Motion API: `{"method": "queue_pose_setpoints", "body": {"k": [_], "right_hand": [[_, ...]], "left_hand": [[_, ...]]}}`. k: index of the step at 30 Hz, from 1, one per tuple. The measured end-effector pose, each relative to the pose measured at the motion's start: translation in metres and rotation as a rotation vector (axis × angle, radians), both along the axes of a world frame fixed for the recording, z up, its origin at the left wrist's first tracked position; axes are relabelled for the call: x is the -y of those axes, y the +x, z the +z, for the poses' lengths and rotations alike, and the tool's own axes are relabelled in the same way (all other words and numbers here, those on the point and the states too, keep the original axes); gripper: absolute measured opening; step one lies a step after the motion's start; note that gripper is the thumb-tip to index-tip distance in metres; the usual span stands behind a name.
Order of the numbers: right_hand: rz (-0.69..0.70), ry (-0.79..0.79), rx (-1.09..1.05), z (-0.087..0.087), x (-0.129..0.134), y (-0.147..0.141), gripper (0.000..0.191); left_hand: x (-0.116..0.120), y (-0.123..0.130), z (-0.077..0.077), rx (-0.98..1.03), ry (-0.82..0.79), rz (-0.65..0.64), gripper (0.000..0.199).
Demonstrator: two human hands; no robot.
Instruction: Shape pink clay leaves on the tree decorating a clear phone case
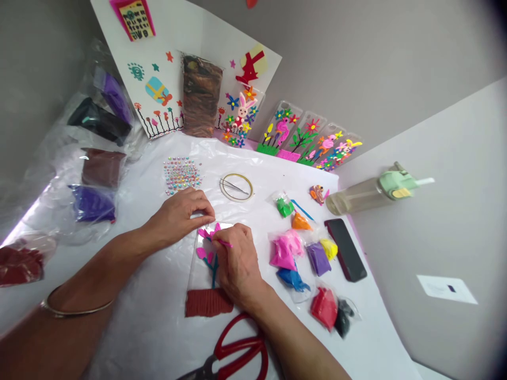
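Note:
A clear phone case (203, 272) lies on the white-covered table. It carries a ribbed brown clay base (209, 303), teal clay stems and pink clay petals (202, 253). My left hand (184, 217) has its thumb and forefinger pinched together at the top edge of the case, steadying it. Over the upper right of the case, my right hand (240, 264) is closed, and a thin strip of pink clay (225, 243) shows at its fingertips. The right hand covers part of the flower design. Red-handled scissors (241, 351) lie just below the case, partly under my right forearm.
Rhinestones (182, 174) and a bangle-like ring (237, 186) with a thin metal tool lie beyond my hands. Bagged clay (283, 250), a phone (346, 249) and a bottle (356, 196) are on the right. Decorated cases (303, 134) lean at the back; more bagged clay (94, 203) is left.

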State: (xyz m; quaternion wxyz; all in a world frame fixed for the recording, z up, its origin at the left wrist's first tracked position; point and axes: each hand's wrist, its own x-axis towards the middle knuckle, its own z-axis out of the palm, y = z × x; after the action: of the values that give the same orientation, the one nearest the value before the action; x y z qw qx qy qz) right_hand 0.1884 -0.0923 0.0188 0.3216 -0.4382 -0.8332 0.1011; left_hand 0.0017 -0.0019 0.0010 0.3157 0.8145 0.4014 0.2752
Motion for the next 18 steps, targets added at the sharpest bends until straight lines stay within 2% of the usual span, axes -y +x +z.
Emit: {"method": "queue_pose_setpoints", "body": {"k": [5, 11, 18], "right_hand": [[0.024, 0.004, 0.057, 0.0009, -0.0013, -0.0015, 0.026], [0.010, 0.004, 0.011, -0.0026, 0.0004, 0.0010, 0.028], [0.033, -0.002, 0.085, 0.0034, -0.0005, -0.0002, 0.029]], "left_hand": [[0.0000, 0.0004, 0.0010, -0.002, -0.003, -0.003, 0.017], [-0.0004, -0.0001, 0.0018, -0.007, -0.005, -0.005, 0.016], [-0.0003, 0.0003, 0.0004, -0.001, -0.008, 0.000, 0.014]]}}
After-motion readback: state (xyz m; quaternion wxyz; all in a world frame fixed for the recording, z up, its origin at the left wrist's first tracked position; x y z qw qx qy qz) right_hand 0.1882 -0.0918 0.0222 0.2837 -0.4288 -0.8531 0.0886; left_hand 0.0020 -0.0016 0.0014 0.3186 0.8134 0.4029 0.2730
